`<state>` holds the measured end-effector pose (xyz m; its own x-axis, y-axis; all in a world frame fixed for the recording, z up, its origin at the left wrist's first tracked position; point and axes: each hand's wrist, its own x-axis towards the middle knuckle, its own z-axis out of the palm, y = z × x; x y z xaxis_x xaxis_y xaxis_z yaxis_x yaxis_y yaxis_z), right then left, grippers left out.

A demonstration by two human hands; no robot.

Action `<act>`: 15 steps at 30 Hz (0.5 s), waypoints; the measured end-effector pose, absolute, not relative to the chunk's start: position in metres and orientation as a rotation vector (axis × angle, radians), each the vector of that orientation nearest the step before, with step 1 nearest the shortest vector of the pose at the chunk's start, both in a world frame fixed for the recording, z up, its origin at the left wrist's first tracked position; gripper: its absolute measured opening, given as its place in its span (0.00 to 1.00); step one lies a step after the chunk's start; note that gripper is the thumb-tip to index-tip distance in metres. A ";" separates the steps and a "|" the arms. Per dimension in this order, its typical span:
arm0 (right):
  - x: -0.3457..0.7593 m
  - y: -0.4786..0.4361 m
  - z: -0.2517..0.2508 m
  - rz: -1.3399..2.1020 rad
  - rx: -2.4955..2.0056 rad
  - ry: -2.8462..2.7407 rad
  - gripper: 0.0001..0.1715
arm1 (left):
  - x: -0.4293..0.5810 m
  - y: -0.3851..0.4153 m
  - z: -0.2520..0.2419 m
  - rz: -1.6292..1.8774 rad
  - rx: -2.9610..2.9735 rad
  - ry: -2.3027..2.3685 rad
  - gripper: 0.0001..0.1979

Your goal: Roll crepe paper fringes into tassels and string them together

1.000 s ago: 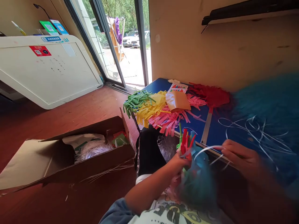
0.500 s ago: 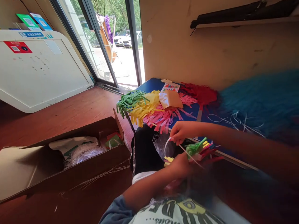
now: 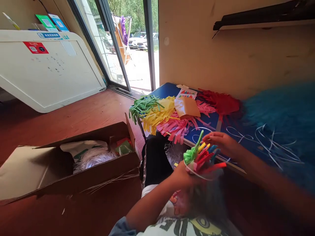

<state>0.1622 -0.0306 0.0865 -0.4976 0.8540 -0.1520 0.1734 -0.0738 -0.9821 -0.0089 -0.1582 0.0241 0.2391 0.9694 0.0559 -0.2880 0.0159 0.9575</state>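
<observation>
My left hand (image 3: 185, 177) is closed around a bundle of twisted paper tassels (image 3: 203, 159), with green, yellow, red and blue ends sticking up and out to the right. A white string (image 3: 200, 177) curves around the bundle just above my left fingers. At the bundle's far right side, my right hand (image 3: 221, 142) has its fingers together near the yellow and blue ends, with string by the fingertips. The exact pinch is partly hidden. Below my left hand, the bundle's lower part is blurred.
On the blue table (image 3: 162, 90) lie green fringe (image 3: 144, 106), yellow fringe (image 3: 159, 114), pink fringe (image 3: 177, 126), red fringe (image 3: 223, 103) and an orange packet (image 3: 187, 107). Loose string (image 3: 270, 144) trails at right beside a blue fringe heap (image 3: 283, 111). An open cardboard box (image 3: 81, 178) stands left.
My right hand has moved right and slightly down, from the bundle's left side to its far right. The string now curves around the bundle, whose ends point up more. The view has shifted left.
</observation>
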 end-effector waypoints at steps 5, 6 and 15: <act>0.203 -0.071 0.053 1.152 -1.114 -1.735 0.17 | -0.018 -0.146 0.017 1.274 1.098 0.968 0.23; 0.207 -0.080 0.053 1.024 -1.113 -1.880 0.15 | -0.019 -0.143 0.017 1.268 1.114 1.074 0.23; 0.140 -0.127 0.108 0.437 -0.555 -3.027 0.17 | -0.005 -0.116 0.026 1.114 1.423 1.365 0.18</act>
